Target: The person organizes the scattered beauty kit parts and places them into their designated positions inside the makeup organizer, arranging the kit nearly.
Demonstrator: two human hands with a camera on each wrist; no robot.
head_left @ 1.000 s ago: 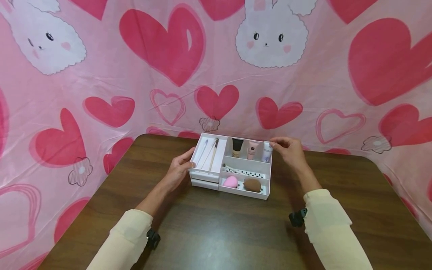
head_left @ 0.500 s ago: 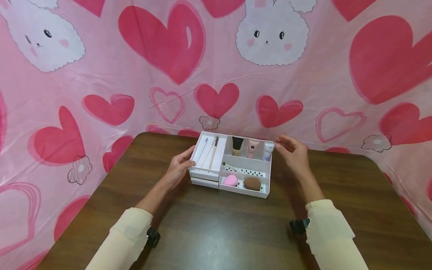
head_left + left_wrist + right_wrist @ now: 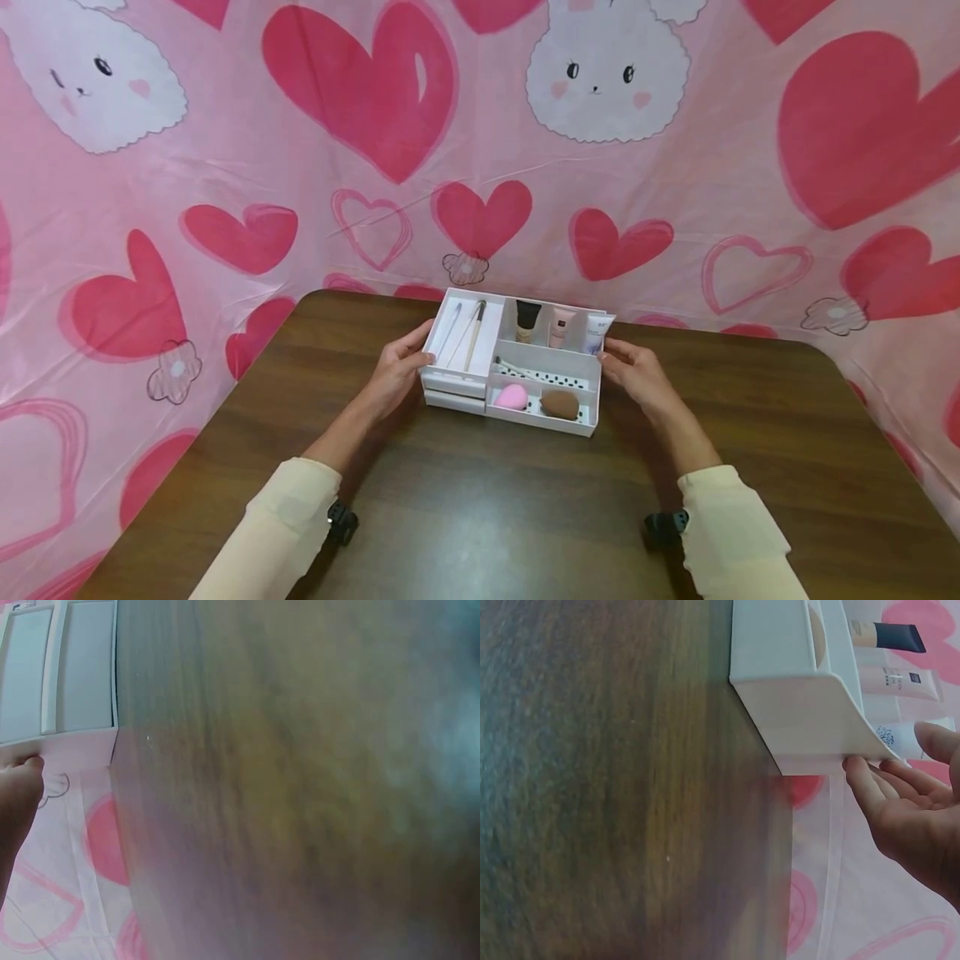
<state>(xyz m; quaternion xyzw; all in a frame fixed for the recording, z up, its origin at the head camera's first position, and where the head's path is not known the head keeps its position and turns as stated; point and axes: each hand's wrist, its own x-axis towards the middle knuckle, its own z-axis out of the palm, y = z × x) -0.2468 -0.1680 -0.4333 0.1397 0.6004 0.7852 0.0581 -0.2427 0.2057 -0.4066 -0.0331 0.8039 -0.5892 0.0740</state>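
A white makeup organizer (image 3: 543,425) stands on the table in the head view. My left hand (image 3: 393,367) holds its left side, the thumb at the front corner by the rim; most of its fingers are hidden. My right hand (image 3: 641,379) touches the right wall with its fingertips, thumb apart from them, near a white tube (image 3: 596,332) that leans in the back right slot. Beside that tube stand a pink tube (image 3: 559,327) and a black-capped tube (image 3: 527,321). Brushes (image 3: 474,337) lie in the left tray. A pink sponge (image 3: 512,397) and a brown sponge (image 3: 559,405) sit in front.
Two small drawers (image 3: 454,395) are set under the left tray. A thin white stick-like item (image 3: 517,369) lies in the middle compartment. The wooden table (image 3: 480,508) ends just behind the organizer, where a pink cloth (image 3: 360,158) with hearts hangs.
My right hand has left the white tube and come down to the organizer's right wall. The tube now leans to the right. My left hand stays at the left side.
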